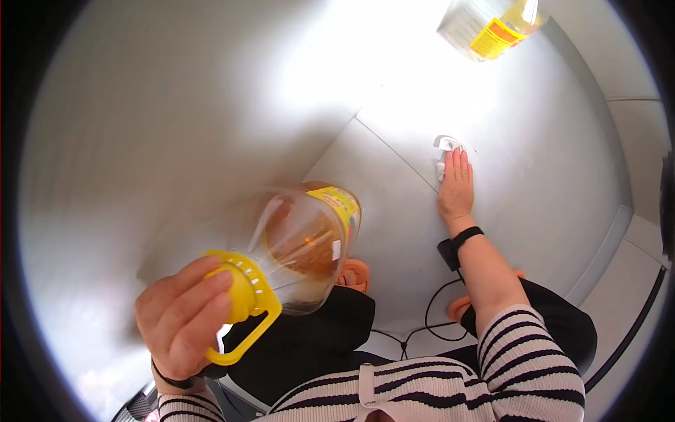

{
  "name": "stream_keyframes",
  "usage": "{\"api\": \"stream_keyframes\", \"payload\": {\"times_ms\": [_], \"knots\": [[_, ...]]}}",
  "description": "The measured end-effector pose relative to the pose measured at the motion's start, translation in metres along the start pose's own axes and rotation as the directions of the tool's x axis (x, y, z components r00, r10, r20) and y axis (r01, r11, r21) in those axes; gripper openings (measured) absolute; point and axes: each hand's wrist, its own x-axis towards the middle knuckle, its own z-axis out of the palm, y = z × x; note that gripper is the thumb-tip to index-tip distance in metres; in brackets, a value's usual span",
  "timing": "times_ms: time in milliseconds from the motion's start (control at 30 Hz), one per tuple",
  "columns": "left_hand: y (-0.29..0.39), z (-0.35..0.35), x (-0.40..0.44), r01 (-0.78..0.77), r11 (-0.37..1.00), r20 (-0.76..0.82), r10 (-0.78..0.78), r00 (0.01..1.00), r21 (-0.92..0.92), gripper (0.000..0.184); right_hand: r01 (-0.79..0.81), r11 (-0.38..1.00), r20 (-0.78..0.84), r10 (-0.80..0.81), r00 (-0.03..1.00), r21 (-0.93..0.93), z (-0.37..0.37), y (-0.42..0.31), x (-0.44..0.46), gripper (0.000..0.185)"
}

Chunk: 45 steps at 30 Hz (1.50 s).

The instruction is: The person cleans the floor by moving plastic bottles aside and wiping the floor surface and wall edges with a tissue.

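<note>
The left hand [179,316] grips the yellow cap [240,290] of a clear jug [306,243] of amber liquid on the person's left, while the right hand [458,190] lies flat on a white wipe [450,143] on the pale floor [394,225], a yellow-labelled bottle [496,39] farther ahead.

My left grip [183,316] and the big bottle [302,239] it holds block the lower left of the frame. Between them and my right grip [457,193], right of centre, I have free floor [394,218]. Another bottle [496,39] obstructs the upper right; a cable [404,344] loops across lower centre.
</note>
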Motion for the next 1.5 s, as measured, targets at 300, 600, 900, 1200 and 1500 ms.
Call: {"api": "stream_keyframes", "payload": {"times_ms": [300, 600, 900, 1200, 1500], "knots": [[-0.016, 0.013, 0.001, -0.129, 0.988, 0.088, 0.136, 0.987, -0.082, 0.024, 0.545, 0.685, 0.188, -0.689, 0.699, 0.484, 0.025, -0.085, 0.083, 0.043], [-0.020, 0.009, 0.001, -0.134, 0.988, 0.147, 0.145, 0.978, -0.079, 0.025, 0.428, 0.883, 0.212, -0.464, 0.860, 0.194, 0.053, -0.125, 0.073, 0.048], [-0.015, 0.003, -0.016, -0.070, 0.997, 0.234, 0.074, 0.969, -0.027, 0.026, 0.031, 0.902, 0.306, -0.177, 0.935, 0.430, 0.011, -0.038, 0.103, 0.033], [-0.012, 0.000, -0.029, -0.013, 1.000, 0.242, 0.007, 0.970, 0.022, 0.028, 0.259, 0.770, 0.257, -0.477, 0.841, 0.583, 0.014, -0.135, -0.003, 0.044], [-0.015, 0.003, -0.027, 0.220, 0.975, 0.398, -0.215, 0.892, 0.034, 0.046, -0.130, 0.989, 0.017, 0.130, 0.991, 0.072, 0.015, -0.017, 0.035, 0.041]]}}
